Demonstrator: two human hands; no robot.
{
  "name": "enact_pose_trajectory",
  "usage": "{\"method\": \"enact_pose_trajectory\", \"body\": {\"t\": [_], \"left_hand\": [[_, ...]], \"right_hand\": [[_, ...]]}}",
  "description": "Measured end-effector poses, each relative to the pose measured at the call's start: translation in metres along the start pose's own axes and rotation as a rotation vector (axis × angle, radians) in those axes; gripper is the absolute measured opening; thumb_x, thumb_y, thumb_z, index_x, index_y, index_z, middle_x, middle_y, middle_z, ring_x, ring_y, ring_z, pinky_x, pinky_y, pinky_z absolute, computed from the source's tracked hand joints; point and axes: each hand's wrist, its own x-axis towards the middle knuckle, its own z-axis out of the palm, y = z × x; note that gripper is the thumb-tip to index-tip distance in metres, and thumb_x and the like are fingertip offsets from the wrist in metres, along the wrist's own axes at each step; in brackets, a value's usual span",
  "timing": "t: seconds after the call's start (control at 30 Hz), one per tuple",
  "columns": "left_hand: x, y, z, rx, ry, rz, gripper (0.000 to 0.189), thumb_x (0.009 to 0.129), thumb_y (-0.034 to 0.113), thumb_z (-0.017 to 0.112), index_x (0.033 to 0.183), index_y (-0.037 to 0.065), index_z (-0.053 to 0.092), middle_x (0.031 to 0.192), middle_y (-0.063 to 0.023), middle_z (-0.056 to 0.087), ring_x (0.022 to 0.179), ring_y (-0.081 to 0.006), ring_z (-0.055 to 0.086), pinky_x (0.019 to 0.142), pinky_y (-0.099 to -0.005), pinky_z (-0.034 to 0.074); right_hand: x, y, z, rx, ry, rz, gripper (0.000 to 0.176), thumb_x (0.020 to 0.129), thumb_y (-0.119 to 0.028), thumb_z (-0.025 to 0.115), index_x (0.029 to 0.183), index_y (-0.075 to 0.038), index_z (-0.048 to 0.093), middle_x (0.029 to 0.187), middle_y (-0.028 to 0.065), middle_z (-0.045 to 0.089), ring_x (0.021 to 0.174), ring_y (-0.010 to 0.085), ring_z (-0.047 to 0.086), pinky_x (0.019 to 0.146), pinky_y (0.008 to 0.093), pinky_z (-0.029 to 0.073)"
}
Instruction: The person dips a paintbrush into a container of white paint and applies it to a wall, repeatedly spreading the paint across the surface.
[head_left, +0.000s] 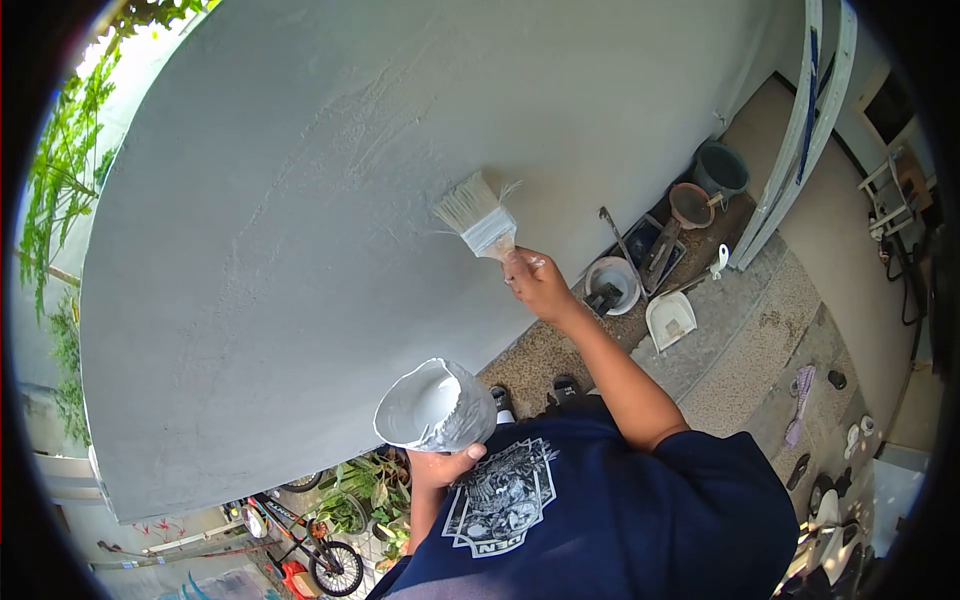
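Note:
My right hand [540,285] is closed round the handle of a wide paintbrush [485,222], its pale bristles lying against or very near the grey wall [300,220]. White paint marks my fingers and the brush's ferrule. Low in front of my chest, my left hand [445,467] grips a paint-smeared tub [462,412] from below, the thumb on its side. Whitish paint shows inside the tub. Rough, wet-looking streaks run over the wall to the left of the brush.
Along the wall's foot stand a dark bucket [722,168], a sieve [691,205] and a pail [613,284]. A white dustpan [670,320] lies nearby. Pale upright poles [790,150] rise at right. Potted plants [365,490] and a bicycle [318,550] are at lower left.

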Motion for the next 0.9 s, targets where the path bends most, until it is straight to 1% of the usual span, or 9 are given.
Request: {"method": "enact_pose_trajectory", "body": {"t": [0.17,0.3,0.4,0.47,0.53,0.6,0.67,0.77,0.9], "left_hand": [[-0.002,0.011,0.005,0.018,-0.050,-0.007,0.092,0.063,0.038,0.095,0.133,-0.004,0.054,0.126,-0.0141,0.063,0.115,-0.0258,0.061,0.102,-0.0415,0.047],[-0.011,0.006,0.003,0.030,-0.009,-0.031,0.094,0.063,0.038,0.095,0.135,-0.005,0.052,0.127,-0.0150,0.062,0.116,-0.0266,0.061,0.102,-0.0420,0.047],[-0.013,-0.004,-0.001,0.019,0.014,0.002,0.096,0.063,0.038,0.095,0.136,-0.005,0.051,0.129,-0.0152,0.061,0.117,-0.0267,0.061,0.102,-0.0426,0.047],[-0.016,-0.005,-0.002,0.021,0.017,-0.021,0.098,0.063,0.038,0.095,0.138,-0.005,0.049,0.130,-0.0156,0.060,0.118,-0.0270,0.060,0.103,-0.0430,0.047],[-0.017,-0.005,-0.001,-0.023,0.037,-0.037,0.099,0.063,0.037,0.095,0.139,-0.005,0.047,0.131,-0.0161,0.059,0.118,-0.0274,0.060,0.104,-0.0427,0.047],[-0.014,-0.002,0.004,-0.043,0.040,-0.010,0.100,0.063,0.037,0.095,0.139,-0.006,0.046,0.131,-0.0164,0.059,0.119,-0.0276,0.060,0.105,-0.0427,0.046],[-0.012,-0.003,0.005,-0.076,0.051,0.011,0.100,0.063,0.037,0.094,0.140,-0.006,0.045,0.131,-0.0167,0.059,0.119,-0.0278,0.060,0.105,-0.0427,0.046],[-0.013,-0.008,-0.003,-0.038,0.022,-0.042,0.100,0.064,0.038,0.094,0.139,-0.006,0.046,0.130,-0.0165,0.060,0.118,-0.0279,0.060,0.104,-0.0427,0.047],[-0.009,0.000,-0.003,-0.037,-0.018,-0.040,0.099,0.064,0.039,0.094,0.138,-0.005,0.047,0.129,-0.0161,0.061,0.116,-0.0276,0.061,0.103,-0.0425,0.047]], "right_hand": [[0.005,0.134,-0.039,-0.604,0.149,-0.018,0.050,0.106,-0.046,0.048,0.119,-0.001,0.067,0.083,0.0126,0.069,0.080,0.0224,0.066,0.074,0.0366,0.051],[-0.031,0.172,-0.075,-0.570,0.123,0.856,0.066,0.101,-0.056,0.049,0.115,0.006,0.067,0.096,0.0277,0.072,0.089,0.0357,0.070,0.084,0.0435,0.054],[-0.037,0.178,-0.061,-0.569,0.350,0.928,0.064,0.101,-0.055,0.049,0.114,0.005,0.068,0.087,0.0281,0.071,0.080,0.0389,0.071,0.079,0.0459,0.054],[-0.026,0.214,-0.062,-0.687,0.360,0.700,0.062,0.102,-0.052,0.048,0.106,0.006,0.069,0.079,0.0240,0.071,0.073,0.0372,0.071,0.071,0.0461,0.053],[-0.011,0.119,-0.018,-0.668,0.253,0.385,0.058,0.103,-0.052,0.051,0.081,0.000,0.062,0.057,0.0067,0.057,0.050,0.0198,0.055,0.052,0.0356,0.043],[-0.021,0.033,0.014,-0.630,0.189,0.302,0.052,0.105,-0.047,0.050,0.084,0.000,0.061,0.060,0.0035,0.055,0.058,0.0153,0.052,0.058,0.0325,0.043],[-0.025,0.002,0.042,-0.422,0.187,-0.015,0.044,0.105,-0.037,0.053,0.086,0.001,0.064,0.061,0.0128,0.057,0.056,0.0205,0.048,0.059,0.0385,0.044],[-0.011,-0.037,0.070,-0.347,0.078,-0.067,0.043,0.105,-0.035,0.053,0.084,0.002,0.060,0.059,0.0109,0.052,0.056,0.0159,0.043,0.056,0.0382,0.041],[0.021,-0.014,0.067,-0.460,0.000,-0.158,0.041,0.105,-0.037,0.054,0.087,0.000,0.060,0.062,0.0141,0.057,0.054,0.0260,0.050,0.056,0.0413,0.042]]}}
